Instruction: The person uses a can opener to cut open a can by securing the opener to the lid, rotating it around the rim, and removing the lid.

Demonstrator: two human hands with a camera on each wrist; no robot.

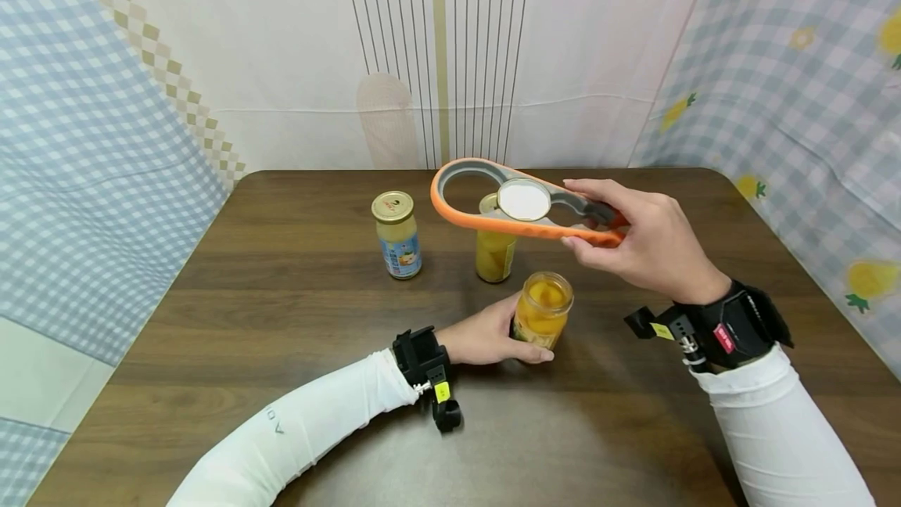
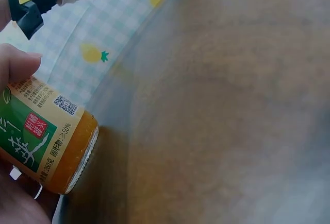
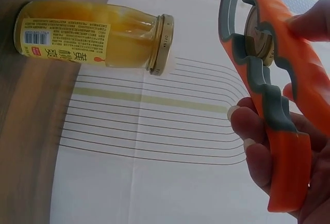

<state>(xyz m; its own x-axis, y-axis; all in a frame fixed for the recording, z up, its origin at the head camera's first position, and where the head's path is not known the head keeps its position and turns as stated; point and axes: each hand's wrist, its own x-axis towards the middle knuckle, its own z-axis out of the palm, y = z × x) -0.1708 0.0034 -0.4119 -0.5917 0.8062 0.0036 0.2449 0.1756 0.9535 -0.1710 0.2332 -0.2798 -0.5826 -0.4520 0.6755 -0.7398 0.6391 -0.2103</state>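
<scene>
My left hand (image 1: 486,335) grips an open glass jar (image 1: 542,318) of yellow-orange contents at the table's middle. In the left wrist view, its green and cream label (image 2: 31,136) faces the camera, with the thumb along its side. Above and behind that jar, my right hand (image 1: 651,249) holds an orange and grey jar opener (image 1: 493,224) by its handles. A round metal lid (image 1: 524,200), white side up in the head view, sits between the opener's toothed inner edges, apart from the jar.
A lidded jar (image 1: 496,257) with a yellow label stands behind, partly covered by the opener. Farther left stands another lidded jar (image 1: 399,237) with a blue label. The brown wooden table (image 1: 296,280) meets a patterned cloth backdrop (image 1: 296,53) at its far edge.
</scene>
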